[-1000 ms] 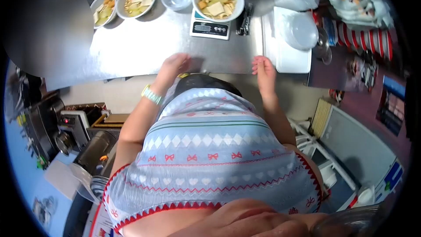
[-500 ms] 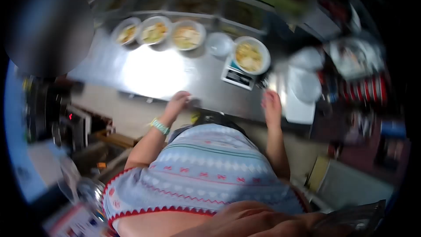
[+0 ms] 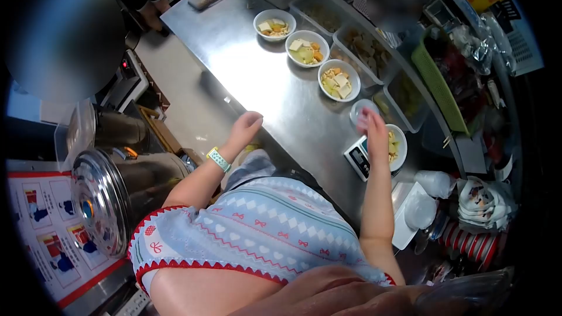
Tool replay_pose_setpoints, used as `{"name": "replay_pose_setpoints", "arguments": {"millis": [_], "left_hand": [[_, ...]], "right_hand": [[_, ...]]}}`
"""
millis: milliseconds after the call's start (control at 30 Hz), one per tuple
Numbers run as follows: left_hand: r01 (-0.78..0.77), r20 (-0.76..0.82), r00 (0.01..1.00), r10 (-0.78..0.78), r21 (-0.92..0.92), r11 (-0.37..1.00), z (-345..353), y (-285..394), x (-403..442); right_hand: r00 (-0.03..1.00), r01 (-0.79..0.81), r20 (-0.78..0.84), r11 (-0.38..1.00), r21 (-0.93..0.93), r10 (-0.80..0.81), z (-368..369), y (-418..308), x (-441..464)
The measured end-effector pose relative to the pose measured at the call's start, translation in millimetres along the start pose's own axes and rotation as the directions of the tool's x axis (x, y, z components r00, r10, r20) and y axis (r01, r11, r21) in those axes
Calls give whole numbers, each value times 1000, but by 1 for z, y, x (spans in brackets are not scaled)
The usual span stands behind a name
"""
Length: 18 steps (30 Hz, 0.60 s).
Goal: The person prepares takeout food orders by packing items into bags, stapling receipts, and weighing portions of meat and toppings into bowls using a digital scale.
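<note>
- Now the right hand (image 3: 379,134) has swung in over the surface (image 3: 234,52), close to the clear tub (image 3: 355,112).
- Its fingers are blurry, so I can't tell if its grip has the tub.
- The left hand (image 3: 241,133) stays near the edge, its grip loose and empty.
- One food bowl (image 3: 405,148) is at the scale (image 3: 357,160), partly hidden by the right arm (image 3: 377,210).
- Three more bowls (image 3: 322,84) sit in a row.

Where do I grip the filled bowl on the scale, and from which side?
I'd take the bowl just under its rim, coming from the right, away from the small clear container. It sits upright and open-topped on the scale, so keep fingers outside the round wall, clear of the food.
</note>
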<state>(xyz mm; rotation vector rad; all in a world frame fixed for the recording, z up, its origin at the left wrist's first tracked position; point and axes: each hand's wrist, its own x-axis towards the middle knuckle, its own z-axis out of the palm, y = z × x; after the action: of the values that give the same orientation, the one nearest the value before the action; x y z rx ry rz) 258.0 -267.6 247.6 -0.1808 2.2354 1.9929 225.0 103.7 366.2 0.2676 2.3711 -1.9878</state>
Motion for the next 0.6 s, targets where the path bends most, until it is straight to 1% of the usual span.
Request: {"name": "replay_pose_setpoints", "arguments": {"millis": [33,67,100,133,167,200,233,267,300,333,367,400,433,467,500,533,567,600], "left_hand": [[-200,-55,974,218,229,953,-8,17,17],[-315,-12,938,347,389,866,-18,50,36],[-484,29,828,560,541,688,-23,85,59],[-546,64,772,633,577,608,-27,113,89],[-627,116,704,700,563,538,-30,140,126],[-735,190,610,770,500,459,-34,164,170],[-776,168,515,841,509,373,-32,195,205],[-823,221,395,892,517,237,-31,229,241],[-824,234,347,908,539,176,-27,248,280],[-809,269,302,914,580,97,-22,268,315],[-808,327,276,904,588,34,-18,281,349],[-777,381,266,886,629,-37,-15,291,381],[-793,388,258,885,608,-35,-12,295,407],[-778,404,267,875,626,-52,-8,297,430],[-764,420,279,864,642,-66,-4,301,445],[-779,479,347,806,626,-36,-3,303,460],[-804,501,373,781,595,2,-3,302,472],[-849,501,331,799,528,21,-5,301,482]], "right_hand": [[999,18,29,989,145,-23,20,-29,28],[997,35,53,957,289,-52,42,-56,57],[991,109,47,953,284,-128,60,-76,92],[980,178,38,942,283,-197,79,-96,126],[974,196,36,912,359,-223,97,-119,157],[969,202,34,870,450,-243,111,-136,189],[981,189,-43,867,461,-191,130,-163,213],[978,210,-111,839,502,-178,141,-172,245],[975,218,-138,841,496,-172,151,-180,270],[974,194,-203,844,500,-104,158,-189,293],[964,172,-265,846,505,-38,162,-195,312],[957,176,-289,850,497,-30,164,-198,327],[944,164,-330,887,432,-14,165,-199,340],[929,148,-370,918,368,-2,165,-199,350],[920,146,-391,920,363,9,163,-199,356],[923,117,-381,908,403,50,160,-198,360],[925,88,-368,892,443,92,156,-197,363],[916,88,-388,895,438,100,153,-199,362]]}}
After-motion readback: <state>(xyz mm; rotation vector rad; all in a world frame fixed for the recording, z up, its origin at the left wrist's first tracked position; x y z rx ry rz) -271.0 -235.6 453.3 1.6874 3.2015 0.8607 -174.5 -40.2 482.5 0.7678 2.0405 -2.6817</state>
